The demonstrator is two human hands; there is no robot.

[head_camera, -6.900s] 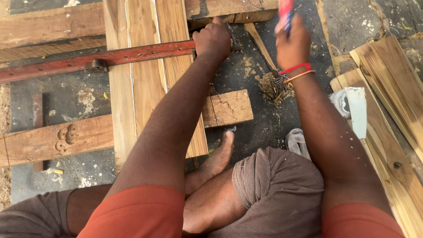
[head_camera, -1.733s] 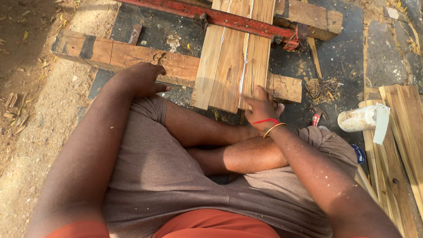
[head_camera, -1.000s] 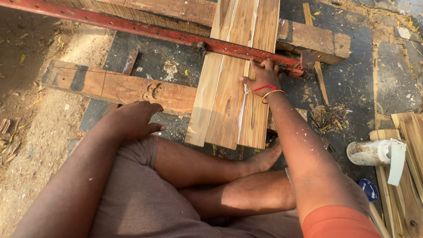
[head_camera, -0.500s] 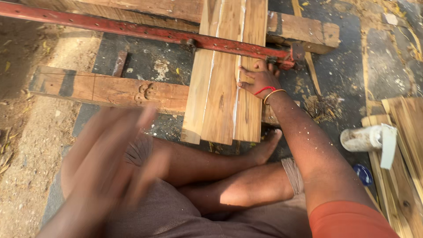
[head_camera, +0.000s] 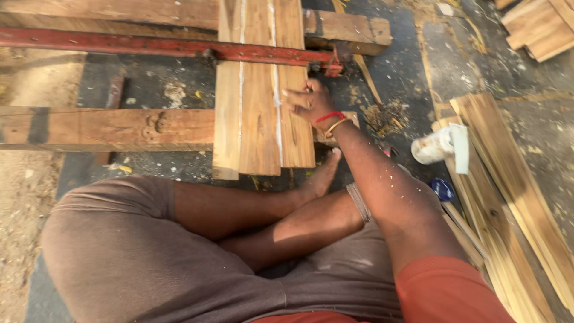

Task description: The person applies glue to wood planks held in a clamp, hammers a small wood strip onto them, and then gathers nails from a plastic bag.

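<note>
I sit cross-legged on the ground. My right hand (head_camera: 310, 103) rests with spread fingers on the right edge of a set of three narrow wooden boards (head_camera: 257, 101) laid side by side, white glue showing in the seams. A long red metal bar clamp (head_camera: 149, 45) crosses the boards at the far end, its head (head_camera: 335, 60) just beyond my fingers. The boards lie on a thick wooden beam (head_camera: 107, 128). My left hand is out of view.
A white glue bottle (head_camera: 439, 146) lies on its side to the right, a blue cap (head_camera: 442, 189) near it. Loose wooden strips (head_camera: 508, 197) are stacked at right, more boards (head_camera: 538, 27) at top right. Sawdust and sand cover the ground at left.
My left hand, blurred over my knee half a second ago, has left the view. My right hand stays on the boards' right edge near the clamp head. The view has shifted slightly.
</note>
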